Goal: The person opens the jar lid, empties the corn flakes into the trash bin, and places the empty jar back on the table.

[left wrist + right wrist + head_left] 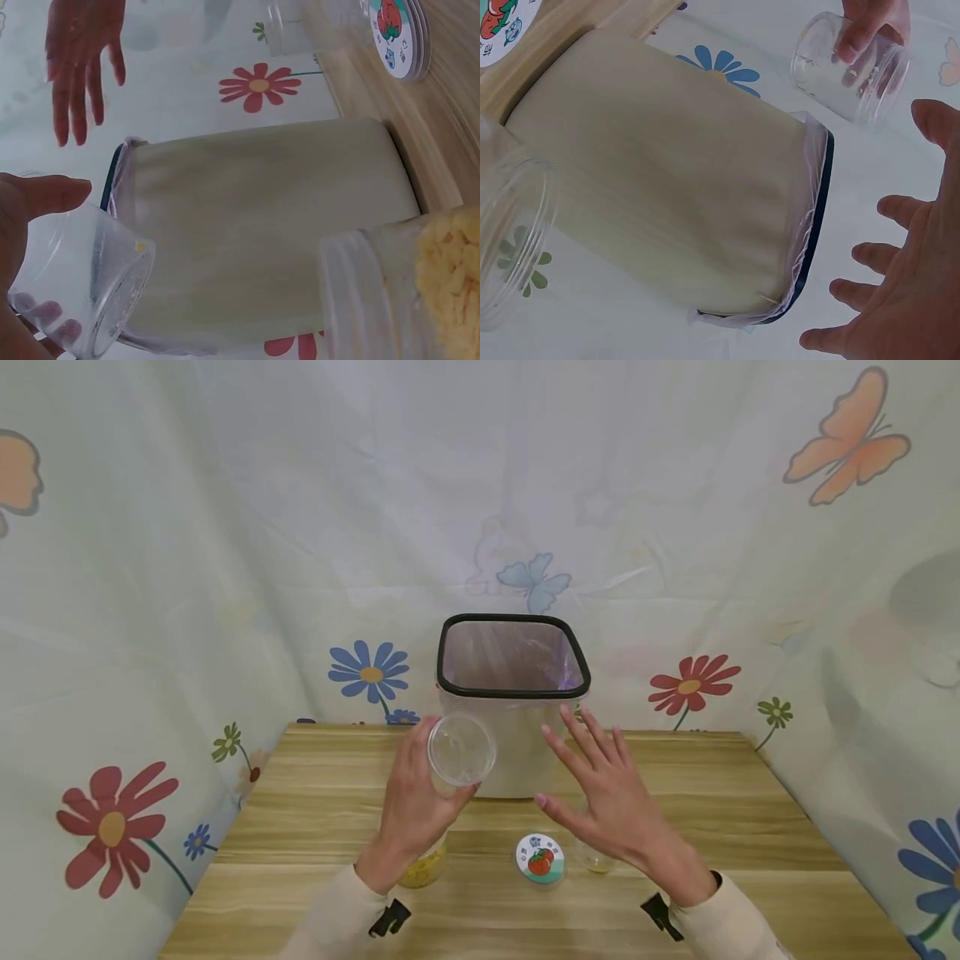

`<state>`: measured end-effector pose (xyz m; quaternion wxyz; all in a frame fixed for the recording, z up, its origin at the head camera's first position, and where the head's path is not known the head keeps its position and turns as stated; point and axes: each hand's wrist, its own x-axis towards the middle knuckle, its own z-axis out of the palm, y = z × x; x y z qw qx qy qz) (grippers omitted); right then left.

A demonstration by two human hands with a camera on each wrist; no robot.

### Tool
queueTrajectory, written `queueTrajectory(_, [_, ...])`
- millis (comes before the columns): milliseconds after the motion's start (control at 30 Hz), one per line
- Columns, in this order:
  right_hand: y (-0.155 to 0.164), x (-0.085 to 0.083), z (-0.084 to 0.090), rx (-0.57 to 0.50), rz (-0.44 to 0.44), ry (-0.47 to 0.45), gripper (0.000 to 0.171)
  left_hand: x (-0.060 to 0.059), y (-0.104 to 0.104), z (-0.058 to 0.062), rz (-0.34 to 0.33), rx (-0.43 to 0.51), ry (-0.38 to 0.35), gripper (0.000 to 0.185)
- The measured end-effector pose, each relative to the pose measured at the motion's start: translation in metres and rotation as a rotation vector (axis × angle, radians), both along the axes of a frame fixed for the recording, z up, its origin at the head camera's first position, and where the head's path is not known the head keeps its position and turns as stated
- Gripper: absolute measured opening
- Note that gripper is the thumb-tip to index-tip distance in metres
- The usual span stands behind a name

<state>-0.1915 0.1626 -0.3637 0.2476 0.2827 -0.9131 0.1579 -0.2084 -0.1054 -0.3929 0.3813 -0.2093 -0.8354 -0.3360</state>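
My left hand [412, 793] grips a clear plastic jar [462, 750], its fingers and thumb round the side. The jar is tilted in the air before the bin, with a few small yellowish bits [874, 75] clinging inside. My right hand [611, 797] is raised to the right of it, fingers spread and holding nothing. Below my left wrist stands a second clear jar [424, 867] containing yellow food pieces [454, 277]. Another clear jar [597, 863] stands under my right hand, partly hidden by it. Between these two lie stacked round lids [540, 858]; the top one bears a red fruit picture.
A pale bin [517, 752] with a black rim [513, 692] and a thin plastic liner stands at the table's back edge. The wood-grain table [315, 827] meets a white curtain [360, 510] printed with flowers and butterflies, hanging behind and at both sides.
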Motion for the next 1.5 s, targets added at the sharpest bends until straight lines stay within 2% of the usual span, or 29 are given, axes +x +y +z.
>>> queueTrajectory(300, [0.001, 0.004, -0.008, 0.000, -0.007, -0.023, 0.077, 0.001, 0.007, -0.019, -0.021, 0.062, -0.053, 0.100])
queueTrajectory(567, [0.002, 0.008, -0.021, 0.005, -0.008, -0.045, 0.079, 0.004, 0.016, -0.033, -0.022, 0.092, -0.141, 0.099])
queueTrajectory(1000, [0.000, 0.010, -0.039, -0.019, -0.013, -0.082, 0.078, 0.000, 0.028, -0.059, -0.051, 0.118, -0.158, 0.100])
queueTrajectory(1500, [0.000, 0.011, -0.050, -0.021, -0.031, -0.120, 0.079, 0.005, 0.041, -0.073, -0.074, 0.143, -0.279, 0.101])
